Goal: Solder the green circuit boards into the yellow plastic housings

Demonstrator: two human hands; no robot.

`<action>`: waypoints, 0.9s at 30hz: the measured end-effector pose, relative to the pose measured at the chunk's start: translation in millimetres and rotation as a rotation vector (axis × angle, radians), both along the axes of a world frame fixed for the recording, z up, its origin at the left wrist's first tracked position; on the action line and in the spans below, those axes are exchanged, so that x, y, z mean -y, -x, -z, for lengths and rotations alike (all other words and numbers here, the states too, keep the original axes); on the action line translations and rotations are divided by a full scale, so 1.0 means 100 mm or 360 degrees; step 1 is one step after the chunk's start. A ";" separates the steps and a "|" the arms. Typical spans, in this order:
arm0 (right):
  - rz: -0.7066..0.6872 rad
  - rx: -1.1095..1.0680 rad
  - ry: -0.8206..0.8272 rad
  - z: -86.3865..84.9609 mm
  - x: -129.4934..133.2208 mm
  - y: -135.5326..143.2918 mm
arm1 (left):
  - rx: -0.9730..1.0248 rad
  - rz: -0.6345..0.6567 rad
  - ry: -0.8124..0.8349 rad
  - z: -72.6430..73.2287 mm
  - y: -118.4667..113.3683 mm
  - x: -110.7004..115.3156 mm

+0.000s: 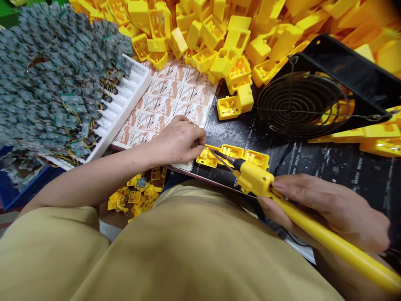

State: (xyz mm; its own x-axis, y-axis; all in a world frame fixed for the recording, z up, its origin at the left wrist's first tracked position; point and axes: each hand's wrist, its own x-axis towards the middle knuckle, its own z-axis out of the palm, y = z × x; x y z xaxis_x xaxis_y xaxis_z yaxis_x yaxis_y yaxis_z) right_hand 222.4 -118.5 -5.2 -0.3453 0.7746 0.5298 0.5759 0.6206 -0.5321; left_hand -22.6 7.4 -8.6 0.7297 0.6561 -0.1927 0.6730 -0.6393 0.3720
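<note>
My right hand is wrapped round a yellow soldering iron, whose metal tip points left into a small yellow plastic case. Two more open yellow cases, one in the middle and one at the right, sit beside it in a row along the table's front edge. My left hand is closed just above and left of the first case, thumb and fingertips pressed together. What the fingers hold, if anything, is too small or hidden to make out. A ring shows on one finger.
A black fan with a wire guard stands at the right. Yellow cases pile up along the back. A white foam tray loaded with wired circuit boards fills the left. More yellow parts lie below the table edge.
</note>
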 end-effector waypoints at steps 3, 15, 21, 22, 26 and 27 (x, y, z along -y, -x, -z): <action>0.0022 0.0074 0.0033 0.03 -0.02 -0.02 | -0.0035 0.0057 -0.0034 -0.02 -0.02 -0.01; -0.0033 0.0273 -0.0036 -0.14 -0.09 0.04 | -0.0180 0.0134 -0.0020 -0.08 -0.09 -0.06; 0.0085 0.0224 0.0060 -0.14 -0.04 0.00 | -0.0168 0.0143 -0.0014 -0.08 -0.07 -0.07; 0.0072 0.0235 0.0068 -0.13 -0.05 0.01 | -0.0175 0.0150 -0.0012 -0.08 -0.07 -0.07; 0.0075 0.0216 0.0103 -0.06 -0.05 -0.02 | -0.0173 0.0177 -0.0034 -0.09 -0.06 -0.08; 0.0105 0.0222 0.0119 -0.04 -0.03 -0.05 | -0.0174 0.0174 -0.0039 -0.09 -0.06 -0.08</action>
